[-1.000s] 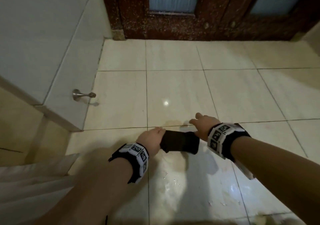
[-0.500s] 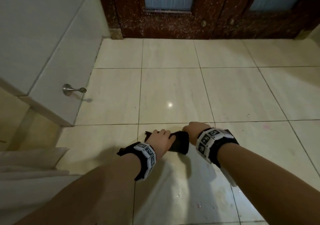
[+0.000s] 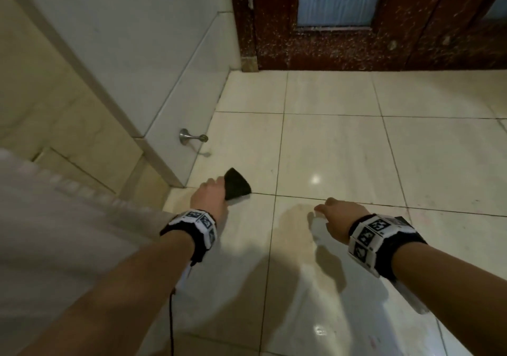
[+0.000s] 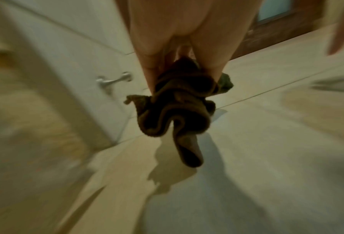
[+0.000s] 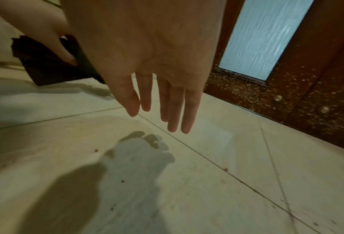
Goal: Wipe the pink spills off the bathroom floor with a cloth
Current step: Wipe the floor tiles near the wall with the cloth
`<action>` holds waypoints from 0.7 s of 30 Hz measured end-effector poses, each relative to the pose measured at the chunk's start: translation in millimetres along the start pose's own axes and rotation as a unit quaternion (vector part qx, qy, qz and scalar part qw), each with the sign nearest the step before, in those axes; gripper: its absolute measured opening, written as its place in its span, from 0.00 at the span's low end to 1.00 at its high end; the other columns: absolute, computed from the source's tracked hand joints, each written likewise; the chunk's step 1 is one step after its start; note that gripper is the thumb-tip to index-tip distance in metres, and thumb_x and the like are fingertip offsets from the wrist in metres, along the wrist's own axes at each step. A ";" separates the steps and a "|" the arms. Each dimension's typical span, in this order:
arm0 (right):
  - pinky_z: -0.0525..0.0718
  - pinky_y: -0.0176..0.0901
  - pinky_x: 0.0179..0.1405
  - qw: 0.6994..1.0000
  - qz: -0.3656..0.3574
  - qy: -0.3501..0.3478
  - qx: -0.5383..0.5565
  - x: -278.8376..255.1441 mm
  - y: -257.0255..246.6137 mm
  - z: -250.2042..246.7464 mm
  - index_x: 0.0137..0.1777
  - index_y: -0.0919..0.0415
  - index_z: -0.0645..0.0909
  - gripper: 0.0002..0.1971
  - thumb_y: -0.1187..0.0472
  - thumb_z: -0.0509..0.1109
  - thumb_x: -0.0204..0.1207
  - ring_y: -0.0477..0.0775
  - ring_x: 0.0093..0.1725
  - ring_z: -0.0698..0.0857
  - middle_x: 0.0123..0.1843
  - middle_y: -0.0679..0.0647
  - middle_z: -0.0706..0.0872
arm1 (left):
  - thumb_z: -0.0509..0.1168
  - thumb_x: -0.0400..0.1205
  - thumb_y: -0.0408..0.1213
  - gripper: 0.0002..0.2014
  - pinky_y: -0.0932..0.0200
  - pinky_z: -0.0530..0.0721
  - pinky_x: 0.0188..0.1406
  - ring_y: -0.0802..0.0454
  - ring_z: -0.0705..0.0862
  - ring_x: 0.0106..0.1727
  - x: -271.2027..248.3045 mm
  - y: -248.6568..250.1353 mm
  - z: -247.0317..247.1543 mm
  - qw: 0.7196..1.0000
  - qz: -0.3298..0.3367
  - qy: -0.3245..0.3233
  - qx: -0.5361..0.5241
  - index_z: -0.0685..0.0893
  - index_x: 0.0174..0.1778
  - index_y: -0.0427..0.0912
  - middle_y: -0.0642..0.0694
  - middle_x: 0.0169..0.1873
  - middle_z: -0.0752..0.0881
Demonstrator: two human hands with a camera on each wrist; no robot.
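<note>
Here, we are viewing a tiled bathroom floor from above. The left hand is gripping a dark cloth, its fingers curling round the bunched folds; in the left wrist view the cloth is hanging crumpled above the floor, casting a shadow below. The right hand is hovering apart from the cloth, holding nothing, its fingers extending straight and loosely spread over the tiles. We are noting small pink specks on the floor beneath that hand. A metal door stop is projecting from the wall panel near the cloth, and a dark wooden door is closing the far side.
</note>
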State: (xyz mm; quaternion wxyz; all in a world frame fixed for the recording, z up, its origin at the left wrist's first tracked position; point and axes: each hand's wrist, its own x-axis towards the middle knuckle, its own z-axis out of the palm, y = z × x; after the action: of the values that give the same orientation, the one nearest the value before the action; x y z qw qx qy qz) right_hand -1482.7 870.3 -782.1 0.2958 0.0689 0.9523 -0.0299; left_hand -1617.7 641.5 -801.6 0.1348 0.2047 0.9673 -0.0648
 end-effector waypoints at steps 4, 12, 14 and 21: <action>0.79 0.50 0.64 1.000 -0.021 0.002 -0.007 14.7 -18.4 4.9 0.78 0.52 0.64 0.24 0.64 0.57 0.82 0.56 0.68 0.76 0.73 0.55 0.70 | 0.61 0.82 0.34 0.24 0.51 0.80 0.54 0.39 0.81 0.61 3.9 -58.1 14.7 0.995 -0.101 -0.021 -0.016 0.65 0.74 0.34 0.35 0.61 0.80; 0.80 0.47 0.62 1.000 -0.012 -0.009 0.020 33.1 -30.0 11.7 0.78 0.52 0.64 0.25 0.64 0.59 0.81 0.54 0.67 0.77 0.73 0.53 0.70 | 0.76 0.71 0.39 0.24 0.59 0.83 0.34 0.44 0.84 0.46 4.9 -85.0 27.5 0.990 -0.127 -0.030 0.058 0.80 0.59 0.32 0.36 0.55 0.79; 0.79 0.46 0.62 0.999 -0.013 -0.010 0.028 36.2 -32.4 13.1 0.78 0.52 0.64 0.25 0.64 0.59 0.82 0.54 0.67 0.77 0.73 0.53 0.70 | 0.81 0.63 0.37 0.24 0.62 0.81 0.26 0.45 0.85 0.38 6.4 -90.6 24.8 0.990 -0.106 -0.025 0.085 0.85 0.52 0.31 0.36 0.50 0.82; 0.79 0.48 0.61 0.998 -0.056 0.015 0.028 41.3 -46.6 24.0 0.76 0.54 0.67 0.24 0.65 0.60 0.80 0.55 0.68 0.73 0.70 0.53 0.72 | 0.55 0.86 0.31 0.27 0.54 0.73 0.67 0.43 0.75 0.69 11.0 -102.6 45.6 0.998 -0.056 -0.039 0.000 0.58 0.82 0.40 0.43 0.78 0.63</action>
State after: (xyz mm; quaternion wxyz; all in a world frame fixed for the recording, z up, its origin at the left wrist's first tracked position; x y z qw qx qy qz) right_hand -1510.0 826.6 -824.5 0.2773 0.0243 0.9578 -0.0715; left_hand -1659.1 544.2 -841.2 0.1689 0.1478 0.9712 -0.0804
